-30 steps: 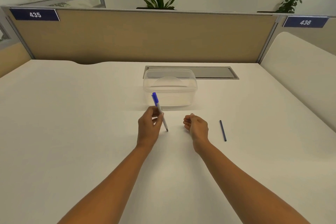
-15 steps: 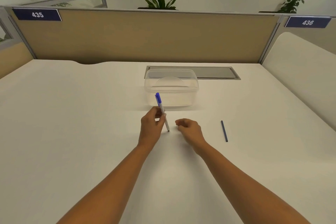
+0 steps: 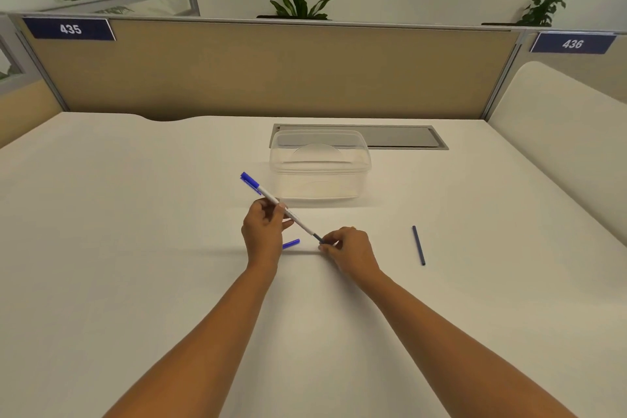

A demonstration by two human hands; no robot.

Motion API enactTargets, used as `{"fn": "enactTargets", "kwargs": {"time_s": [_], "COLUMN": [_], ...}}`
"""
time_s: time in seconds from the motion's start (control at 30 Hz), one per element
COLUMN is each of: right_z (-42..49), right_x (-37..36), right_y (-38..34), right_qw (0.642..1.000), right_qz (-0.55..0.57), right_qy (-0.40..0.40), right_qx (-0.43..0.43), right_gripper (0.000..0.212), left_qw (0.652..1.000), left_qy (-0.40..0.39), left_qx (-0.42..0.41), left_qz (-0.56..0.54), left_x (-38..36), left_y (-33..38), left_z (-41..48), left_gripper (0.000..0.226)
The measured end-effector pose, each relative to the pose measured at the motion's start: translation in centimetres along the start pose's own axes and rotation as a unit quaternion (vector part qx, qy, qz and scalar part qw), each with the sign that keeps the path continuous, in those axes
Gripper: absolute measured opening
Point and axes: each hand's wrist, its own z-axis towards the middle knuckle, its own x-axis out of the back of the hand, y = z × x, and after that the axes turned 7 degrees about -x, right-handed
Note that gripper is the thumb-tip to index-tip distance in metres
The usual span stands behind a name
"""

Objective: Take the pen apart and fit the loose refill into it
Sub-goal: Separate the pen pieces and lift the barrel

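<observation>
A white pen (image 3: 271,198) with a blue cap end slants from upper left down to the right above the white table (image 3: 135,248). My left hand (image 3: 264,231) grips its barrel at the middle. My right hand (image 3: 349,249) pinches the dark tip end of the pen. A small blue piece (image 3: 291,244) lies on the table between my hands. The loose refill (image 3: 418,245), a thin dark blue stick, lies on the table to the right of my right hand, untouched.
A clear plastic box (image 3: 320,163) with a lid stands just behind the hands. Behind it is a grey cable hatch (image 3: 407,137) in the table. A tan partition wall (image 3: 271,71) closes off the far edge.
My right hand moved left and took hold of the pen's tip end. The pen tilted from nearly upright to a slant. A small blue piece now lies on the table between the hands.
</observation>
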Motion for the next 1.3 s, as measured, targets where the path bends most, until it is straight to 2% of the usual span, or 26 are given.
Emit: {"fn": "enactTargets", "kwargs": {"time_s": [0.27,0.37,0.5,0.63,0.83,1.0,1.1,1.3], "right_z": [0.1,0.2,0.2,0.3,0.4,0.4,0.5,0.6], "right_x": [1.2,1.6,2.1,3.1,3.9,4.1,4.3,6.0], "right_y": [1.2,1.5,2.1,2.7,3.6,4.0,4.2,4.7], "right_qw": [0.999,0.998,0.996,0.991,0.985,0.984,0.984,0.974], "right_qz": [-0.036,-0.039,-0.017,0.013,0.008,0.000,0.007,0.008], "right_qy": [0.023,0.041,0.072,0.108,0.133,0.125,0.127,0.194], "right_qx": [0.001,-0.010,-0.043,-0.076,-0.106,-0.124,-0.122,-0.121], "right_gripper": [0.019,0.020,0.027,0.019,0.013,0.018,0.022,0.014], "left_qw": [0.992,0.988,0.983,0.980,0.978,0.976,0.975,0.975], "left_qy": [0.099,0.114,0.093,0.055,0.022,0.016,0.014,0.011], "left_qx": [0.064,0.093,0.141,0.175,0.189,0.198,0.202,0.204], "left_qz": [-0.043,-0.054,-0.068,-0.076,-0.080,-0.094,-0.094,-0.089], "left_x": [0.8,0.8,0.5,0.2,-0.2,-0.4,-0.4,-0.3], "left_y": [0.0,0.0,-0.1,0.0,0.0,0.1,0.0,-0.1], "left_z": [0.6,0.6,0.1,-0.6,-1.5,-1.9,-2.0,-2.2], "left_gripper": [0.008,0.013,0.018,0.007,0.005,0.002,0.009,0.013]}}
